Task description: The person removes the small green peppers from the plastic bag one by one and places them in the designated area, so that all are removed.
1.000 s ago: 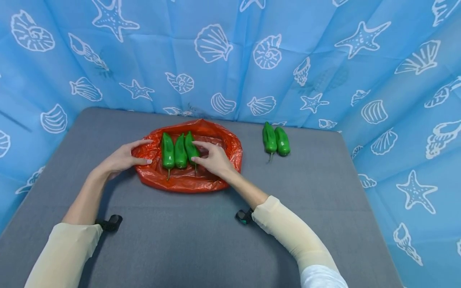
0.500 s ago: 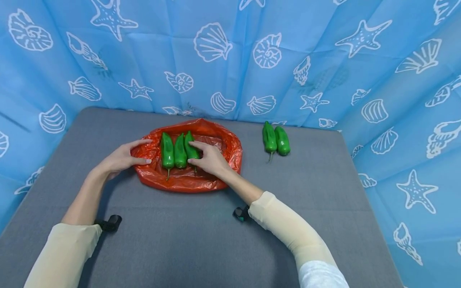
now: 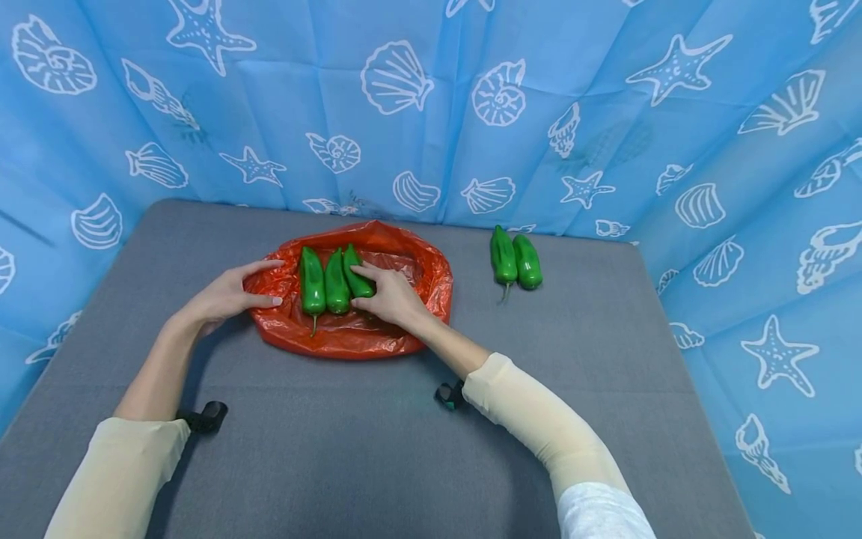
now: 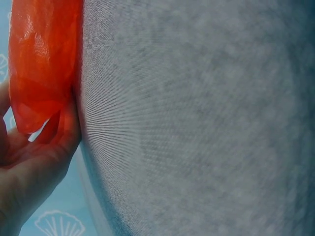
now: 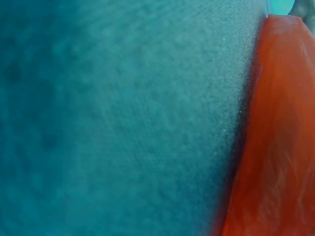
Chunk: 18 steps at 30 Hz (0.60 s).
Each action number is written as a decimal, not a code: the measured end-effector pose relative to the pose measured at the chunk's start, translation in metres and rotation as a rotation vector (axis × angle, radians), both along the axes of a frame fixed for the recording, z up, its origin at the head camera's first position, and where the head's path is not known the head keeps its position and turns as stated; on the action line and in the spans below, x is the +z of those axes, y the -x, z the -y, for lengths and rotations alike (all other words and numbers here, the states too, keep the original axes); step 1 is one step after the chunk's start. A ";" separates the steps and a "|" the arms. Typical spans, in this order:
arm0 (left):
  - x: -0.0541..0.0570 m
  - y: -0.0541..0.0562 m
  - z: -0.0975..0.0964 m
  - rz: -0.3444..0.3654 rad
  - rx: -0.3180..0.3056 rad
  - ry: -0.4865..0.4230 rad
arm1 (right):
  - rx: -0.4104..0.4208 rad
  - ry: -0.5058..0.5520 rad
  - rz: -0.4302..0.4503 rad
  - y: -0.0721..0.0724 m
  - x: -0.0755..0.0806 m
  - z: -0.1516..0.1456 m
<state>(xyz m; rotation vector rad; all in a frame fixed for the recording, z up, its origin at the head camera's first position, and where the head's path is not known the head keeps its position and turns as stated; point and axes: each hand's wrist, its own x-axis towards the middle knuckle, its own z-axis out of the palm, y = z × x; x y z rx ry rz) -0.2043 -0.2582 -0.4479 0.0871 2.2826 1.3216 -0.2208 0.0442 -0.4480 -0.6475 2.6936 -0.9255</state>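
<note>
A red plastic bag [image 3: 337,346] lies spread wide on the grey table, its rim rolled down around three green peppers. Two of these, the left pepper [image 3: 313,283] and the middle pepper [image 3: 337,284], lie side by side. My right hand [image 3: 397,299] grips the rightmost green pepper [image 3: 355,273] between thumb and fingers, hiding its lower end. At the bag's left side my left hand [image 3: 229,296] holds the rim, thumb and fingers reaching over it. In the left wrist view, that hand curves around the bag's end [image 4: 44,64]. The right wrist view shows the bag's outer side [image 5: 275,147].
Two more green peppers, one with a stem [image 3: 503,256] and one beside it [image 3: 528,263], lie on the table [image 3: 377,449] right of the bag. A blue curtain [image 3: 431,135] with white shells and starfish hangs behind and at both sides.
My right hand has shifted slightly left and closed in on the rightmost pepper, whose lower end has tilted right and whose stem is now hidden. My left hand has stayed at the bag's rim.
</note>
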 end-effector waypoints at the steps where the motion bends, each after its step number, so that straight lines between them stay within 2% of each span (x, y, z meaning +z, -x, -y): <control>1: 0.000 0.000 0.000 0.001 0.000 0.001 | -0.005 0.003 0.006 0.000 0.000 -0.001; 18: 0.003 -0.004 0.000 -0.017 0.001 -0.010 | -0.037 0.090 0.067 -0.003 0.005 -0.010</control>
